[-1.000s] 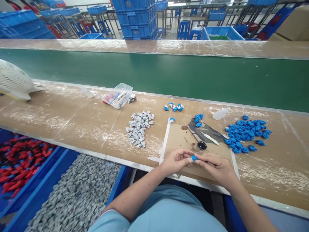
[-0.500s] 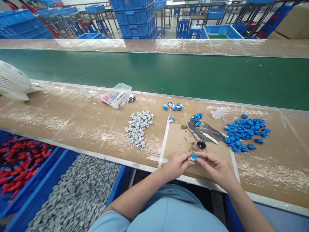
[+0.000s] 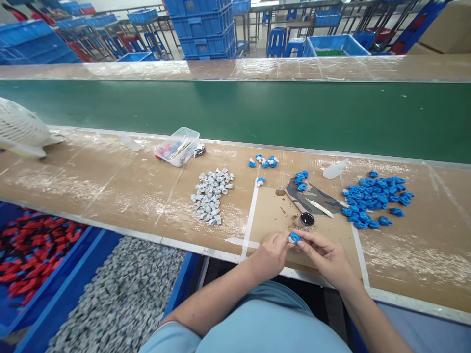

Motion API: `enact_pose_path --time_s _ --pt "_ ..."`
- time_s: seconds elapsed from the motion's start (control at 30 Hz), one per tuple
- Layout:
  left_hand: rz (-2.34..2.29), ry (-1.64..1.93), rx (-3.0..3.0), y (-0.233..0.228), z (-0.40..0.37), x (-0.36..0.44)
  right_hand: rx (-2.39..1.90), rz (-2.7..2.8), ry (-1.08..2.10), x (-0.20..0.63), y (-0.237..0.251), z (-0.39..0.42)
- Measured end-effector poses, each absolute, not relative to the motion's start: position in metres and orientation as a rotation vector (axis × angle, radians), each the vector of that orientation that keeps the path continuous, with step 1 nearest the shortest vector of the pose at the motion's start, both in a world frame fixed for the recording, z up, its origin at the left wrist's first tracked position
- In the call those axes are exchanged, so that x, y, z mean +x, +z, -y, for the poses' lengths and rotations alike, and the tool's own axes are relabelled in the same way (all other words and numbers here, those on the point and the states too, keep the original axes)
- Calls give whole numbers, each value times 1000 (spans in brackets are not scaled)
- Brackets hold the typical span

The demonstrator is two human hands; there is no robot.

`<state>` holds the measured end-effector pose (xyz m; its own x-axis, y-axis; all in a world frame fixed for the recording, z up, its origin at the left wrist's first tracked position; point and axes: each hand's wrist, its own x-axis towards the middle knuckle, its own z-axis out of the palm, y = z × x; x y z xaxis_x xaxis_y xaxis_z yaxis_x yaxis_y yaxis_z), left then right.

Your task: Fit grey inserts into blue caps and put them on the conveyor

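Small blue part (image 3: 294, 238) sits pinched between both hands, just this side of the black ink pot (image 3: 307, 219), low over the cardboard mat (image 3: 272, 213). Left hand (image 3: 271, 254) comes at it from the left, fingers curled round its left end; right hand (image 3: 324, 255) grips from the right w/ thumb and forefinger on top. So the part lies dead centre, long axis running roughly left-right btwn the two grips, neither hand nearer. Both hands closed on it, nothing loose. Out from the pot: camo-patterned strip (image 3: 312, 198) w/ a white stick (image 3: 319, 208) just beyond, blue pile (image 3: 375, 202) off to the right, grey pile (image 3: 212, 196) well left on the tabletop (image 3: 110, 181). Green belt (image 3: 235, 113) further back.
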<state>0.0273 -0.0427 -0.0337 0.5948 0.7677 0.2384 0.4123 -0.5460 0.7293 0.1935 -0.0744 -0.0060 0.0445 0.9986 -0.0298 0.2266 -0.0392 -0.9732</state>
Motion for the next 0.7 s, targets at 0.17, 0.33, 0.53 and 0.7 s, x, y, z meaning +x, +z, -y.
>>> enact_pose_path --time_s 0.17,0.33,0.53,0.7 --pt "-943 737 2258 -35 48 25 -1401 1305 1070 193 -7 79" --pt "-949 741 2220 -37 46 27 -1394 1313 1054 193 -8 79" --pt "-854 680 1910 -31 32 25 -1434 1367 944 198 -18 78" --pt "-817 620 1449 -34 31 24 -1406 1356 935 198 -20 84"
